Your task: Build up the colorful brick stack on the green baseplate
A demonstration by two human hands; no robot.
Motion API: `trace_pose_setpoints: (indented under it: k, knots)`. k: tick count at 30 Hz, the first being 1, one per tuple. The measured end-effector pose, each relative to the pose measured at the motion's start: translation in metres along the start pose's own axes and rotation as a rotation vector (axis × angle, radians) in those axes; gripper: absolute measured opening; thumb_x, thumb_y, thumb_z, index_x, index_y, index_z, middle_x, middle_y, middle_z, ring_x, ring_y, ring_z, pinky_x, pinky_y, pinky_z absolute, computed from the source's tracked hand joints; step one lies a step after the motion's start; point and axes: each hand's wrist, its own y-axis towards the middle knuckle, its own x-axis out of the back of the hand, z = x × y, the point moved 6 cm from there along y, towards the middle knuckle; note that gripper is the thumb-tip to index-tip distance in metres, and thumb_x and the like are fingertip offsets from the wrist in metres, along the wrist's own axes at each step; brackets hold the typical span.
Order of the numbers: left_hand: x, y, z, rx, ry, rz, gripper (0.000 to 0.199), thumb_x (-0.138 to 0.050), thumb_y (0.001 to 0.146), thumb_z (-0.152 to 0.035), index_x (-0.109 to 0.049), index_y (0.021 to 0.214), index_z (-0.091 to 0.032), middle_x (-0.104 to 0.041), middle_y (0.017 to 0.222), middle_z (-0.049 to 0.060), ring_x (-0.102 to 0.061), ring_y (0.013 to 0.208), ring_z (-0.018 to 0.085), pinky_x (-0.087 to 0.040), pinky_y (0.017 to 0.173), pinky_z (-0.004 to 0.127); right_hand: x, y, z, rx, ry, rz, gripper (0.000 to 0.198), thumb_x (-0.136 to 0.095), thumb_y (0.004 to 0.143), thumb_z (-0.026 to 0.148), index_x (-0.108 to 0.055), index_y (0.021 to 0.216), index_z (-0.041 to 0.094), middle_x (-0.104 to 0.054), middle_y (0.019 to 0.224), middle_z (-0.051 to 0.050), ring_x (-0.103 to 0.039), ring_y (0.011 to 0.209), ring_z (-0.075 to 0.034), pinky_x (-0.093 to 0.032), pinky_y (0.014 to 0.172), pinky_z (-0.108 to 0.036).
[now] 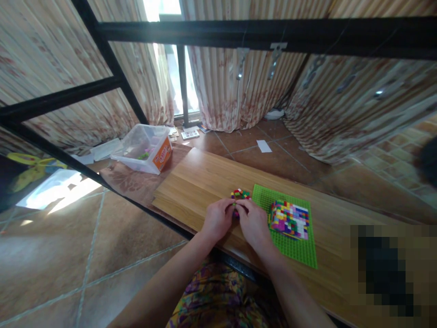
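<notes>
Daylight enters through the window (pixel 170 54) between the curtains (pixel 225 82), where we see the pane overexposed to plain white. 1 sunlit patch on the floor tiles (pixel 64 193) at left is likewise blown out. The wooden board (pixel 201 182) is evenly and moderately lit, with only soft shadow beneath the hands. We note strong wide-angle distortion: the black frame bars (pixel 259 34) bow and the edges stretch. Fine detail is soft throughout, and 1 pixelated block (pixel 392 273) masks the lower right corner.
</notes>
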Motion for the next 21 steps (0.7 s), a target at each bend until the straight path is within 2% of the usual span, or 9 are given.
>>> trace_pose_setpoints:
  k: [5, 10, 16, 21]
  knots:
    - [0.0, -0.004, 0.005, 0.088, 0.0, -0.104, 0.016, -0.057, 0.087, -0.015, -0.073, 0.091, -0.02, -0.076, 0.09, 0.004, -0.07, 0.079, 0.016, -0.053, 0.074, 0.025, -0.001, 0.0, -0.004, -0.107, 0.013, -0.03, 0.022, -0.052, 0.087, 0.026, -0.072, 0.09, 0.018, -0.074, 0.091, -0.007, -0.067, 0.082, -0.02, -0.047, 0.078, -0.032]
    - [0.008, 0.004, 0.018, 0.139, 0.022, -0.113, 0.015, -0.06, 0.084, -0.012, -0.072, 0.09, -0.02, -0.075, 0.089, 0.002, -0.069, 0.079, 0.015, -0.052, 0.074, 0.025, -0.007, 0.003, -0.004, -0.043, -0.062, 0.019, 0.018, -0.054, 0.087, 0.022, -0.071, 0.088, 0.019, -0.074, 0.09, -0.006, -0.066, 0.083, -0.019, -0.045, 0.078, -0.03]
    - [0.007, 0.013, 0.024, 0.022, 0.263, -0.005, 0.017, -0.056, 0.086, -0.014, -0.071, 0.091, -0.021, -0.074, 0.091, 0.003, -0.065, 0.088, 0.019, -0.051, 0.085, 0.033, -0.014, 0.002, -0.006, 0.069, -0.202, 0.088, 0.017, -0.053, 0.087, 0.016, -0.07, 0.088, 0.018, -0.071, 0.09, -0.007, -0.063, 0.086, -0.019, -0.044, 0.081, -0.029]
    - [-0.001, 0.01, 0.021, -0.107, 0.26, 0.035, 0.025, -0.049, 0.087, -0.009, -0.069, 0.096, -0.02, -0.072, 0.1, 0.004, -0.063, 0.095, 0.019, -0.049, 0.091, 0.034, -0.002, 0.013, -0.01, 0.053, -0.205, 0.059, 0.021, -0.05, 0.088, 0.016, -0.071, 0.09, 0.018, -0.07, 0.092, -0.006, -0.063, 0.086, -0.018, -0.044, 0.081, -0.027]
